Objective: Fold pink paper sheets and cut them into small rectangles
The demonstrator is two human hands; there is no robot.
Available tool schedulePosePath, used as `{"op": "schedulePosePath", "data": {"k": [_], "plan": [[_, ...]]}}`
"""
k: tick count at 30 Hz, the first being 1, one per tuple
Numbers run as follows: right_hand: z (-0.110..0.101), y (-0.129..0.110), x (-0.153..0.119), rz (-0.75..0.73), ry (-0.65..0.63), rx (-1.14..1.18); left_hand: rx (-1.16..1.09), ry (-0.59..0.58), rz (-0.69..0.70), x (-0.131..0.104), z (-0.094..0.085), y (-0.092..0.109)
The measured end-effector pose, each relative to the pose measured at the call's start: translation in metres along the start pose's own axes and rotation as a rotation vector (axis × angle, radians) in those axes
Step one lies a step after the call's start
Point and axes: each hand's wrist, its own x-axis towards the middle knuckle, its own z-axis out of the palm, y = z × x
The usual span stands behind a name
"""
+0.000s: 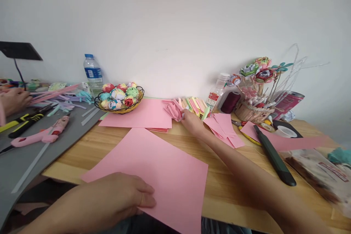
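A large pink paper sheet [170, 175] lies at an angle over the front of the wooden table. Across its near left edge is my left hand [120, 193], fingers bent and closed on the sheet, with the thumb hidden. My right hand [192, 121] reaches to the back of the table. Its fingers are closed on a bunch of folded pink paper pieces [173, 110]; the fingertips are partly hidden. Beside it stand folded strips in yellow, green and pink [196, 105]. More cut pink pieces [223, 129] lie right of the wrist, and stacked pink sheets [137, 115] lie to its left.
Paper flowers fill a basket [120, 108] near a water bottle [93, 73]. Left are a pink glue gun [45, 137] and another person's hand [15, 98]. Right are a dark green cutter [274, 157], a flower pot [253, 111], thread spool [230, 102] and plastic bag [320, 175].
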Motion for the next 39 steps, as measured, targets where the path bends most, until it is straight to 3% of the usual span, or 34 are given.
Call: {"op": "schedulePosePath", "data": {"k": [3,6,12,14,17,20,25,30,35,39], "plan": [[-0.004,0.005,0.01,-0.048,0.023,0.06,0.015,0.012,-0.009,0.001,0.003,-0.002],[-0.014,0.014,-0.006,-0.116,0.008,0.126,0.022,0.047,-0.053,0.007,0.006,-0.004],[-0.045,0.041,-0.104,-0.315,-0.175,0.318,-0.175,0.203,-0.107,0.03,0.017,-0.006],[-0.05,0.05,-0.134,-0.317,-0.283,0.433,-0.262,0.235,-0.19,0.038,0.02,-0.006],[-0.049,0.058,-0.159,-0.296,-0.348,0.509,-0.39,0.203,-0.271,0.053,0.022,-0.01],[-0.044,0.058,-0.167,-0.29,-0.322,0.533,-0.575,0.16,-0.276,0.069,0.022,-0.019],[-0.036,0.054,-0.178,-0.178,-0.169,0.412,-0.736,0.094,-0.184,0.087,0.01,-0.025],[-0.027,0.049,-0.183,-0.053,-0.131,0.292,-0.815,0.224,-0.07,0.099,0.0,-0.024],[-0.018,0.048,-0.173,0.027,-0.101,0.366,-0.616,0.278,-0.212,0.108,0.009,-0.042],[-0.021,0.049,-0.172,-0.026,-0.144,0.428,-0.339,0.246,-0.181,0.107,0.011,-0.048]]}}
